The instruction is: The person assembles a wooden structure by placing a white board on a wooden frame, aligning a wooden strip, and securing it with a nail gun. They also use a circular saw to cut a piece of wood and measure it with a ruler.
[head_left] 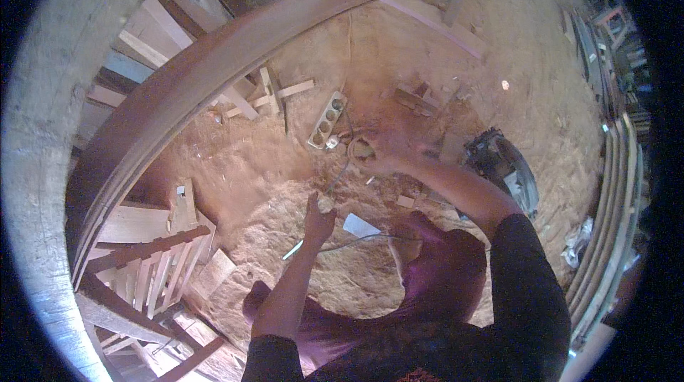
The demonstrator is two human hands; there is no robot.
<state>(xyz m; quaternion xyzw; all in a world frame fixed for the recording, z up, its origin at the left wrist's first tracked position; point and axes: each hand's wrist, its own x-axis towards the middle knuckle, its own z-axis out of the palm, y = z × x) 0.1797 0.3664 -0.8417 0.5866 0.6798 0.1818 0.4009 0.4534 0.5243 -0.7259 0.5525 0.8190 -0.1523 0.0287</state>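
Note:
My right hand reaches forward over the sawdust floor and grips the looped end of a grey cable, just right of a white power strip with several round sockets. Closer to me, my left hand is closed around the same cable, which runs between both hands. Another stretch of the cable trails back toward my legs. The plug itself is hidden by my fingers.
A dark power saw lies on the sawdust to the right. A long curved plank arcs across the left. Wooden frames stand at lower left, scrap offcuts lie beyond the strip, and stacked boards line the right edge.

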